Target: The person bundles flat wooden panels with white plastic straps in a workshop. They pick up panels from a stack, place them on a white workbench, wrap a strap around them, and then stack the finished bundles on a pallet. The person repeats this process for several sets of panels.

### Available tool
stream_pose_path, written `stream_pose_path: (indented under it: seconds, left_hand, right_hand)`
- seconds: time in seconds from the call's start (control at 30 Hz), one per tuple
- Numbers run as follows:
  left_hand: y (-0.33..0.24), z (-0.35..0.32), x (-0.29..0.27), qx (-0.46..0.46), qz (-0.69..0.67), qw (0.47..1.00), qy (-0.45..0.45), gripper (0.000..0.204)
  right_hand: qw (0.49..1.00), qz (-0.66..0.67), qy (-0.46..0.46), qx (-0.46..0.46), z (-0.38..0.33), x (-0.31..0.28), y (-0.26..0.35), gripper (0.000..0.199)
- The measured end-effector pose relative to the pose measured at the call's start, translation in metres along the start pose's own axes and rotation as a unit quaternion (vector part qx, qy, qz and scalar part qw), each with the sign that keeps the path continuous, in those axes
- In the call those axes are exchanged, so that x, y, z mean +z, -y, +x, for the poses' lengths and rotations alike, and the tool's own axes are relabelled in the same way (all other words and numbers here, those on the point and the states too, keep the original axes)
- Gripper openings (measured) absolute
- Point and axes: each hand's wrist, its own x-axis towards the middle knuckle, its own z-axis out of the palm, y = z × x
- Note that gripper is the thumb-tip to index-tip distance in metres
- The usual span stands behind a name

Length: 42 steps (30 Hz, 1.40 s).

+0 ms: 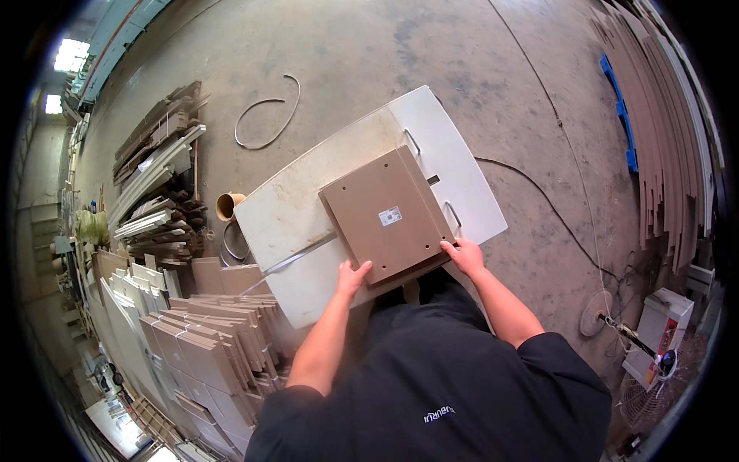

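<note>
Here both hands (408, 268) grip brown panel (385, 215)

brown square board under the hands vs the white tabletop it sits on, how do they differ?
Colour: the brown square board is matt tan; the white tabletop is off-white and scuffed.
Size: the board covers only part of the tabletop, which is far larger.
Contact: the left hand and right hand grip the board's near edge; the tabletop only bears it.
Marks: the board carries a small white label and drilled holes; the tabletop bears metal handles.
Both lie flat.
</note>
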Motion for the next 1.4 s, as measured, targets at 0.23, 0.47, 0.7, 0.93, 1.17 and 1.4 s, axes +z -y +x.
stream_pose_path:
  seconds: [0.23, 0.47, 0.7, 0.93, 1.17, 1.4]
  left_hand:
    - [-0.010, 0.031, 0.023, 0.058, 0.025, 0.998, -0.027, 0.073]
    - [0.014, 0.034, -0.014, 0.093, -0.046, 0.995, 0.001, 0.071]
    - [0.162, 0.091, -0.193, -0.043, -0.082, 0.901, -0.424, 0.044]
    - [0.214, 0.133, -0.311, -0.249, -0.258, 0.837, -0.413, 0.078]
    - [0.168, 0.096, -0.367, 0.090, -0.472, 0.690, -0.541, 0.011]
    - [-0.073, -0.075, -0.283, 0.468, 0.196, 0.750, -0.424, 0.024]
  right_hand:
    - [0.995, 0.008, -0.098, 0.014, 0.022, -0.005, 0.011, 0.054]
    - [0.987, 0.062, -0.146, 0.004, 0.020, 0.013, -0.015, 0.057]
    - [0.991, 0.102, -0.068, 0.049, -0.043, 0.013, -0.025, 0.039]
    - [0.999, 0.049, 0.011, 0.003, -0.090, 0.024, -0.018, 0.035]
    - [0.993, 0.071, 0.034, -0.089, -0.101, 0.019, 0.081, 0.034]
    - [0.878, -0.007, -0.084, -0.472, -0.106, -0.002, 0.271, 0.039]
